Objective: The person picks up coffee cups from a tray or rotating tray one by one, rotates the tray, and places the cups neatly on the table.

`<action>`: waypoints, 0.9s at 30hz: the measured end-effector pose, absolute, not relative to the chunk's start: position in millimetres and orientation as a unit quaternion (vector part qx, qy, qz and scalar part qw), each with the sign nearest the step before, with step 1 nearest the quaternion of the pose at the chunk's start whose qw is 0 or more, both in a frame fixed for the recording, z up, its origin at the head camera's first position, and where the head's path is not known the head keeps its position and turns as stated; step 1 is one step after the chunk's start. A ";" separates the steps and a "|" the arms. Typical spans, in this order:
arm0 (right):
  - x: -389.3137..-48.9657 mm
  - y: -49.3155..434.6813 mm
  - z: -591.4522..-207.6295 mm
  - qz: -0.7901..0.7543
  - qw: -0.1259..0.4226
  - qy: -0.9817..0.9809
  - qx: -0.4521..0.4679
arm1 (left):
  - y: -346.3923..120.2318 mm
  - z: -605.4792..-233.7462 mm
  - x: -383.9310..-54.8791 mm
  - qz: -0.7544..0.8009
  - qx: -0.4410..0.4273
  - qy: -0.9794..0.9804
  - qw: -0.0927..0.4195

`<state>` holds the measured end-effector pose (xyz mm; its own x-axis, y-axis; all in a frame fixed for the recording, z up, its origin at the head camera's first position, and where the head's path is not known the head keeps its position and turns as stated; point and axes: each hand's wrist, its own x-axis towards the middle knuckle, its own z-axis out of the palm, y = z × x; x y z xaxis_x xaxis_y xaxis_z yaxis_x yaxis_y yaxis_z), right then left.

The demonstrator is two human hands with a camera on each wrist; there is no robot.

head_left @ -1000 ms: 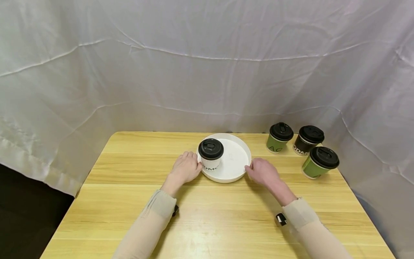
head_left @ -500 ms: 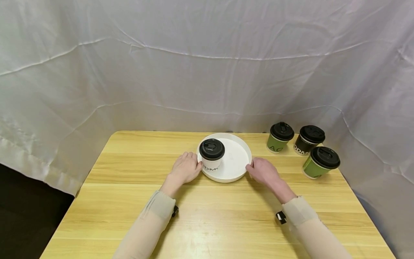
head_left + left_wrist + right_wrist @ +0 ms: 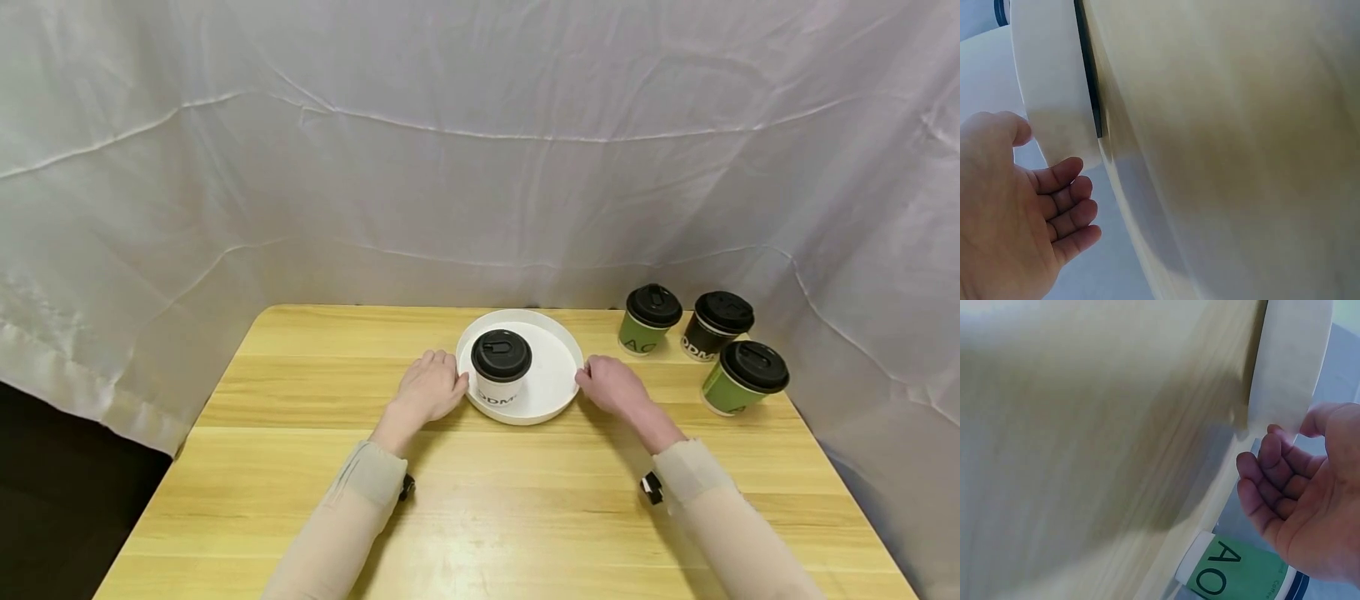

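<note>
A round white tray (image 3: pixel 553 367) with a low wall lies near the back of the wooden table. My left hand (image 3: pixel 427 387) grips its left rim, thumb over the edge; in the left wrist view the fingers (image 3: pixel 1075 219) curl against the tray's outer wall (image 3: pixel 1054 75). On the opposite side my right hand (image 3: pixel 613 387) pinches the rim between thumb and fingers, also seen beside the wall (image 3: pixel 1288 369) in the right wrist view. Inside the tray, left of its middle, a white paper coffee cup (image 3: pixel 498 393) with a black lid stands upright.
At the back right stand a green coffee cup (image 3: pixel 640 333), a black coffee cup (image 3: pixel 701 340) and another green cup (image 3: pixel 723 390), all with black lids. White curtains (image 3: pixel 480 192) hang behind and beside the table (image 3: pixel 495 517).
The white coffee cup has shifted right and towards me within the tray. My right hand has moved slightly right and up along the rim; the left hand stays in place.
</note>
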<state>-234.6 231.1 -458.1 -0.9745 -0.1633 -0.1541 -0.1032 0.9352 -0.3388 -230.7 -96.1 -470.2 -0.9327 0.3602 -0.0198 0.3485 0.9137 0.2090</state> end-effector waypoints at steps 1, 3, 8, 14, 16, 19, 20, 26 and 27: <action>-235.9 231.7 -457.6 -0.168 0.094 0.979 -0.067 | -95.7 -470.1 -230.5 0.103 0.182 0.978 0.031; -238.4 232.7 -456.2 -0.168 0.100 0.979 -0.064 | -94.7 -470.0 -230.1 0.101 0.183 0.977 0.035; -239.4 233.1 -452.9 -0.168 0.098 0.979 -0.063 | -92.6 -469.6 -228.1 0.097 0.183 0.978 0.035; -228.5 231.1 -451.8 -0.169 0.096 0.979 -0.061 | -90.2 -469.6 -223.2 0.096 0.179 0.979 0.037; -223.4 230.0 -450.2 -0.170 0.092 0.979 -0.065 | -89.1 -469.6 -221.1 0.098 0.173 0.979 0.041; -215.8 227.3 -446.8 -0.176 0.093 0.978 -0.065 | -87.3 -468.2 -217.4 0.105 0.168 0.979 0.048; -213.6 226.3 -446.0 -0.177 0.096 0.977 -0.064 | -86.7 -467.0 -215.8 0.108 0.167 0.979 0.050; -204.9 218.5 -446.0 -0.168 0.105 0.978 -0.065 | -84.4 -462.4 -207.3 0.121 0.170 0.976 0.059; -204.5 218.0 -446.7 -0.167 0.104 0.978 -0.064 | -84.2 -462.6 -206.5 0.122 0.170 0.976 0.061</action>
